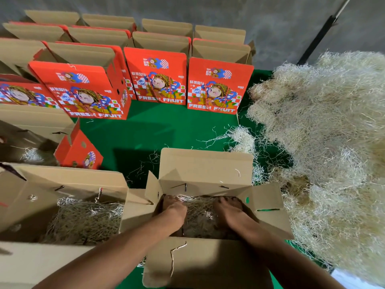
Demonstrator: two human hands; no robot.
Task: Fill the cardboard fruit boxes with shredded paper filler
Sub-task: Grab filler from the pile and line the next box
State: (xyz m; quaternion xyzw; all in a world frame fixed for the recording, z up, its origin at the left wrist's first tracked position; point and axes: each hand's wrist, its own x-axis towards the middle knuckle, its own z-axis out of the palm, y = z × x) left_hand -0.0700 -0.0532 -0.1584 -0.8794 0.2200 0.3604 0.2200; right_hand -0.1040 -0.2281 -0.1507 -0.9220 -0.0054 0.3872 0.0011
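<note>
Your left hand [174, 209] and right hand [228, 208] lie flat, fingers extended, pressing shredded paper [200, 213] down inside the open box [206, 170], apparently to settle it. The loose pile [325, 126] sits just right, within reach, on the green floor [158, 126].

An open box [205, 178] sits nearest the person, with filler [200, 213] inside it. The left hand [174, 211] and right hand [228, 210] rest on that filler, side by side. Just left stands another open box [68, 182], also holding filler. A big heap of filler [325, 130] lies to the right. Rows of upright boxes [156, 76] stand behind, on the mat [158, 126].
</note>
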